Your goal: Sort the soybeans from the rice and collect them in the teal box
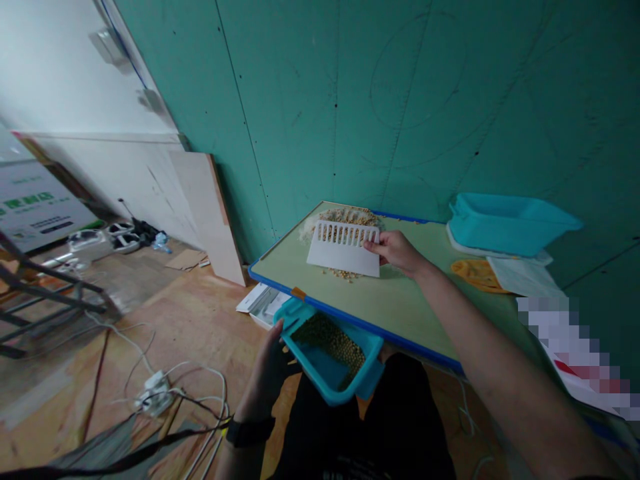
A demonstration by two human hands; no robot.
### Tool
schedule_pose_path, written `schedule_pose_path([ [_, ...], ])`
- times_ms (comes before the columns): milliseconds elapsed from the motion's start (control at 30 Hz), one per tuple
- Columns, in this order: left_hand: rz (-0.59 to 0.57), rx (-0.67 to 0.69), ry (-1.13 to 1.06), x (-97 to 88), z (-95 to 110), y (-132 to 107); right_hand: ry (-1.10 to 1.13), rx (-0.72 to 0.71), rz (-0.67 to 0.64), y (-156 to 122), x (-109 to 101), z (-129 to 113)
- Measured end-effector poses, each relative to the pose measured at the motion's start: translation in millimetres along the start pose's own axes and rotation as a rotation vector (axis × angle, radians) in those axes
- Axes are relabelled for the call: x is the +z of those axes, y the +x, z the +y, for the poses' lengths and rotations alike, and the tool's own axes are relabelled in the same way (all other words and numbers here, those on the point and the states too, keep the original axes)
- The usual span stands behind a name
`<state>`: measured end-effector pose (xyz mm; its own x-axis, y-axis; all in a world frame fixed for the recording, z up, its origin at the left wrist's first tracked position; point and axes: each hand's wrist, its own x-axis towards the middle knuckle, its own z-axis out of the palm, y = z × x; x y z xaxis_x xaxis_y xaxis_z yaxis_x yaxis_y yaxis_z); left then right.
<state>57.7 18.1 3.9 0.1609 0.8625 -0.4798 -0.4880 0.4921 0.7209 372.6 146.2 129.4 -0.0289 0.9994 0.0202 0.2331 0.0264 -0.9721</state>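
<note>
My right hand [397,252] grips the right edge of a white slotted plate [343,259], its fingers closed on it. The plate is tilted over a pile of pale yellow beans [347,215] mixed with white grains, and beans show through its slots. A few loose beans [345,274] lie in front of its lower edge. Below the table's front edge, my left hand [274,360] holds a blue tub [329,395] by its left side, thumb at the rim and the other fingers partly hidden. Inside the tub are small green beans [317,333] and pale yellow beans [349,350].
The light green table [400,300] has a blue edge and stands against a green wall [320,100]. Towards its right are another blue tub [515,223], a yellow-brown cloth [480,275] and papers. White cables and a power strip [155,393] lie on the floor at left.
</note>
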Motion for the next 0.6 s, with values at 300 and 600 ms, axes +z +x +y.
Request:
schedule_pose_path([
  [300, 0.015, -0.032, 0.019, 5.3, 3.4, -3.4, 0.053, 0.018, -0.030, -2.7, 2.3, 1.0],
  [600, -0.014, -0.026, 0.015, 10.6, -0.8, -8.8, 0.049, 0.047, -0.082, -7.7, 11.9, -0.4],
])
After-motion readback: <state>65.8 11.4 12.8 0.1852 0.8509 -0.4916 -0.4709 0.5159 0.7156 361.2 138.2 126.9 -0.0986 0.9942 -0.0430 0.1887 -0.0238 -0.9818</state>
